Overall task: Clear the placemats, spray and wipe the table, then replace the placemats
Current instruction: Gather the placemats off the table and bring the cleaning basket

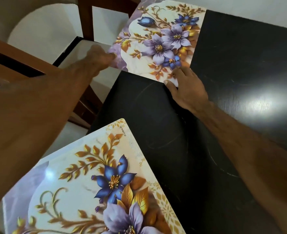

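Nearest the camera: a floral placemat [92, 188] at the lower left, cream ground with blue and purple flowers and gold leaves. It sits skewed, one corner pointing up the frame; its left part appears to overhang the edge of the black bench [164, 132]. Small lettering runs along its upper right edge, too small to read with certainty. No hand touches it.

Second placemat [159, 38], same pattern, lies at the far left edge of the bench, also skewed. Its left portion projects past the bench edge, over a wooden chair [87, 17] with a pale seat.

Left hand [95, 59]: arm reaches forward across the left of the frame; the hand is motion-blurred. Its fingers meet the far placemat's left edge near the purple border. Whether the grip is closed on the mat or only touching it, I cannot tell.

Right hand [185, 88]: reaches in from the lower right. Fingers are spread flat on the near corner of the far placemat, thumb at the mat's edge where it meets the bench. Grip is open, pressing rather than pinching.

Bench surface between the two mats is bare and glossy, with faint curved streaks and a bright light reflection at the right. Pale tiled floor [38, 31] is visible beyond the chair.
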